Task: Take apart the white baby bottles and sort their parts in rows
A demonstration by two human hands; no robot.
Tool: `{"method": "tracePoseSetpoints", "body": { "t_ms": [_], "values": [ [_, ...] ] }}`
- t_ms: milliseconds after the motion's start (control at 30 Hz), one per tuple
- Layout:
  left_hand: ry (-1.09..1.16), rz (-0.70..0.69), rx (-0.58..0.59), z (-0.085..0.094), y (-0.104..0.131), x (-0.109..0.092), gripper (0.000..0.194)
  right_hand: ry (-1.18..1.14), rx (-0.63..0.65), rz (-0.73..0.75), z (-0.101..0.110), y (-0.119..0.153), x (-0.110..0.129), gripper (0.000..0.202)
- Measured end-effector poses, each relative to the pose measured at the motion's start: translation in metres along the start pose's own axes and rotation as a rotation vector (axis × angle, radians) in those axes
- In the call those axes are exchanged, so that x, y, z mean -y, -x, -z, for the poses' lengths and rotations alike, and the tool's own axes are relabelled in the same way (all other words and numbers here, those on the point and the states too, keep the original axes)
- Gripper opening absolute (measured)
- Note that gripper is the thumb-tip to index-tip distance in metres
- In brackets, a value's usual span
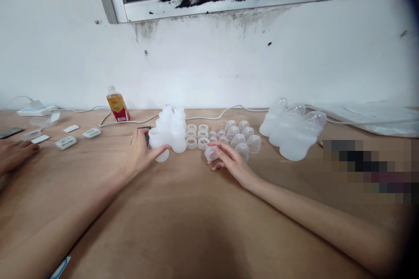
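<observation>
Two rows of frosted white plastic bottles (178, 135) stand before me. My left hand (142, 152) is at the front-left bottle (160, 154), its thumb stretched across it and its fingers apart on the left side; firm contact cannot be made out. My right hand (234, 163) has a small translucent plastic cap or ring (211, 154) between thumb and fingers; its exact kind is partly hidden. Just behind lie translucent rings (191, 143), small clear nipple-like pieces (221, 133) and clear dome caps (253, 144), all in rows.
Bottles with clear domes (293, 139) stand at the right. A drink bottle (118, 103) and a white cable (212, 117) lie toward the wall. Small white boxes (66, 142) are at the left, near another person's hand (16, 154). Plastic sheeting (376, 117) lies at the back right.
</observation>
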State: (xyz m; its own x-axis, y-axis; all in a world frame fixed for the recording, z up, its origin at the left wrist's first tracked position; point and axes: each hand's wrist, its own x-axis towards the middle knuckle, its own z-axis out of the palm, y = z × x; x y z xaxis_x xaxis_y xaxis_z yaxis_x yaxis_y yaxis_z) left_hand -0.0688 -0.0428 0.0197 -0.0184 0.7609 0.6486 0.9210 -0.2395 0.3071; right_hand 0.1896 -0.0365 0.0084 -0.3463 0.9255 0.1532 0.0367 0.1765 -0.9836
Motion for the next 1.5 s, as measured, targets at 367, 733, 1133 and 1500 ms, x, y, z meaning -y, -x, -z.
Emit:
{"method": "tracePoseSetpoints", "body": {
  "t_ms": [367,733,1133,1500],
  "values": [
    [0.294,-0.065,0.204,-0.008,0.022,-0.046,0.037,-0.187,-0.099,-0.075,0.001,-0.004,-0.008,0.053],
    [0.494,-0.051,0.360,-0.039,0.012,-0.064,0.045,-0.192,-0.087,-0.026,0.001,-0.003,-0.009,0.025],
    [0.689,-0.053,0.435,-0.044,0.014,-0.058,0.046,-0.078,-0.167,0.022,0.001,-0.001,-0.003,0.028],
    [0.410,-0.246,0.296,-0.029,0.016,-0.066,0.042,-0.168,-0.143,0.137,0.007,-0.002,-0.004,0.027]
  ]
}}
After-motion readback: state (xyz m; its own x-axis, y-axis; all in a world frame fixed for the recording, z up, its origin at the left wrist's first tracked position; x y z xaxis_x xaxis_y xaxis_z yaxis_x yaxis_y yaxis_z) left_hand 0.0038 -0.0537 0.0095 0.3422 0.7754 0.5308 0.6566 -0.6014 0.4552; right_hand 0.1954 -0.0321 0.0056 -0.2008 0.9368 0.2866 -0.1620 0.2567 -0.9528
